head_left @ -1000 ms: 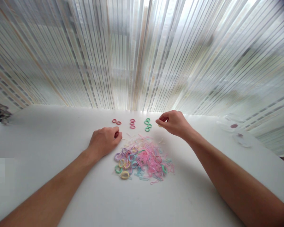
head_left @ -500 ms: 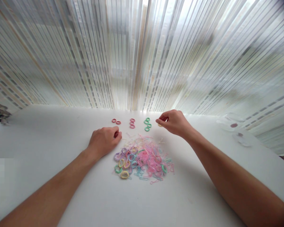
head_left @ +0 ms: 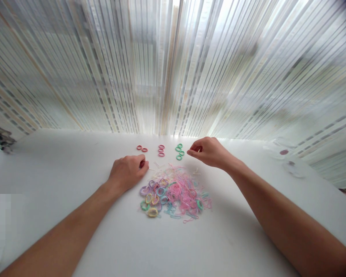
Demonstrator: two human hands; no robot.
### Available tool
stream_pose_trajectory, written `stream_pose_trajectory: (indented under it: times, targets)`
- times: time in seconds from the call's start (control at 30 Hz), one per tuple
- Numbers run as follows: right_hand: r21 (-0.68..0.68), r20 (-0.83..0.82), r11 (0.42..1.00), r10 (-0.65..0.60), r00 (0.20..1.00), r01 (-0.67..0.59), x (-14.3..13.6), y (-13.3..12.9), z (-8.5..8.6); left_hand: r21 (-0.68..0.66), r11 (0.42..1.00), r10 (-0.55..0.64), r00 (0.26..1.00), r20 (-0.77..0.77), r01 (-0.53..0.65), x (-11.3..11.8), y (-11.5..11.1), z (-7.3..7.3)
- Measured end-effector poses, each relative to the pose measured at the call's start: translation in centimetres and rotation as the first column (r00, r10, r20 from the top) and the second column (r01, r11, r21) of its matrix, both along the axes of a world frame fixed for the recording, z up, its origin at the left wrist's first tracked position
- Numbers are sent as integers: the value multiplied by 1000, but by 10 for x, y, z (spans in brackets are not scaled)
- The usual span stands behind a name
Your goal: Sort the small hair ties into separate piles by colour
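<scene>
Flanking 4 green rings [head_left: 179, 151], 2 hands [head_left: 211, 152]

My tabletop [head_left: 167, 246]: smooth, low sheen. Green rings [head_left: 180, 152]: matt, cloth-like as far as I can tell. My thin pink bands [head_left: 175, 189] look rubbery, slightly translucent. Curtain [head_left: 150, 77]: sheer striped cloth.

L hand [head_left: 128, 169] & R hand [head_left: 209, 152] bare, slim fingers [head_left: 196, 144], narrow wrists [head_left: 113, 185]; L arm [head_left: 75, 227] & R arm [head_left: 279, 207] bare too, right out to edge of view, smooth, tapering twd hands
</scene>
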State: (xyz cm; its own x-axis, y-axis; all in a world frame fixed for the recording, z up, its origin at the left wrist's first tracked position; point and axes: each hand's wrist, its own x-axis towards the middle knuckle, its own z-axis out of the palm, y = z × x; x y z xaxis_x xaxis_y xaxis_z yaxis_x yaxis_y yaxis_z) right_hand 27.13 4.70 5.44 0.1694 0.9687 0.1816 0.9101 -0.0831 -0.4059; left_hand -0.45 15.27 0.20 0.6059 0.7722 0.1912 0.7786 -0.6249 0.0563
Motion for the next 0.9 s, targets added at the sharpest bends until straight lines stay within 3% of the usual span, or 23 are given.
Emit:
stream_pose_trajectory:
  times: [0.17,0.43,0.57,0.7,0.9]
  targets:
    - [-69,-70,989,123,990,-128,-19,-12,10,-19,1000,-6,1000,2,6,-1,-1,2]
    - [-20,-101,994,105,989,-107,-26,-49,9,-17,1000,-16,1000,20,17,-2,-1,1]
    - [86,-170,995,-41,985,56,-14,-68,-7,-17,1000,-17,999,30,18,-2,-1,1]
    - [242,-329,939,-159,931,246,-2,-74,-37,-10,1000,-15,999,32,16,-2,-1,1]
    - [344,-399,891,-146,905,295,6,-68,-72,11,1000,-5,1000,0,5,-1,-1,1]
